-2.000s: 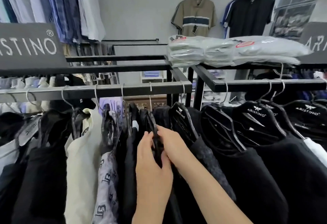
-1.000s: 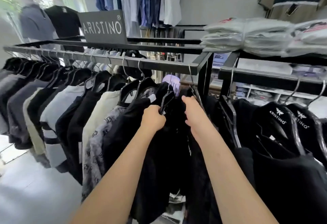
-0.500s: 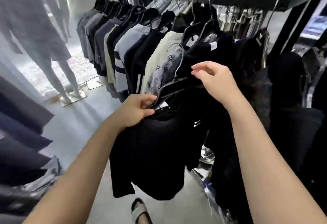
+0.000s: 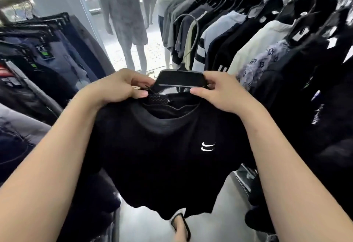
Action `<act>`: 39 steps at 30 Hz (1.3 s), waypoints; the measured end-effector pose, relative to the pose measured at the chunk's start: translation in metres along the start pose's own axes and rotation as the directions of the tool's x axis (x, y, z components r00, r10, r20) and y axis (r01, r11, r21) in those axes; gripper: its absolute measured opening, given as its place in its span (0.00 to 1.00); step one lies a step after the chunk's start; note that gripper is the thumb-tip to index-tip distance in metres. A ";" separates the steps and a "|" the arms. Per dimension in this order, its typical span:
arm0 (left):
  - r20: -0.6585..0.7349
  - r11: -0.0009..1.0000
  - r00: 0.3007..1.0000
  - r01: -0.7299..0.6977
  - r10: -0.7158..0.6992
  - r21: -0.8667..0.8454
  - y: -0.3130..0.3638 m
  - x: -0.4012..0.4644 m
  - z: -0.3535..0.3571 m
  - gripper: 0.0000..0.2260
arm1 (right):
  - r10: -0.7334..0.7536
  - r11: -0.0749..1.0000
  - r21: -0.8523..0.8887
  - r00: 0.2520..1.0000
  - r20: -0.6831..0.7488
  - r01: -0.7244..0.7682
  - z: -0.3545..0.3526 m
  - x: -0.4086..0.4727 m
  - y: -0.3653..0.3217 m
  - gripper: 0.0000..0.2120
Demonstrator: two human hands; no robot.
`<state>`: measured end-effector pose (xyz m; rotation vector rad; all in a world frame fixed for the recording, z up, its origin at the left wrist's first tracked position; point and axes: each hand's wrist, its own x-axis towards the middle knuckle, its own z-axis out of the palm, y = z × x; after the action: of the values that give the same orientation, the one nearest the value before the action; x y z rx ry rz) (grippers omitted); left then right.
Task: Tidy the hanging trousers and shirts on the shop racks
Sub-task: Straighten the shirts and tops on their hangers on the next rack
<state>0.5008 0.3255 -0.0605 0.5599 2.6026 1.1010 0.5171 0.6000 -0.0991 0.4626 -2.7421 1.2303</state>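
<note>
We hold a black T-shirt (image 4: 162,155) on its hanger (image 4: 181,80) off the rack, dead centre before us. Our left hand (image 4: 118,86) pinches the collar at nine o'clock of the hanger, our right hand (image 4: 221,92) at three. The cloth looks light and limp, likely to slide; we judge the stiff hanger shoulders the safer hold

Black T-shirt (image 4: 162,146) with white double-swoosh logo (image 4: 207,146), black hanger (image 4: 180,79), cream shirt (image 4: 257,44)
</note>
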 end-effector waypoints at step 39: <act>-0.171 0.950 0.952 0.210 -0.252 -0.230 -0.060 -0.028 0.117 0.11 | 0.240 0.971 0.054 0.933 -0.268 -0.234 0.098 -0.048 0.004 0.19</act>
<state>0.5550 0.3483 -0.1814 0.0956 2.5845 1.3875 0.5647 0.5406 -0.1773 -0.0412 -2.6030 1.2658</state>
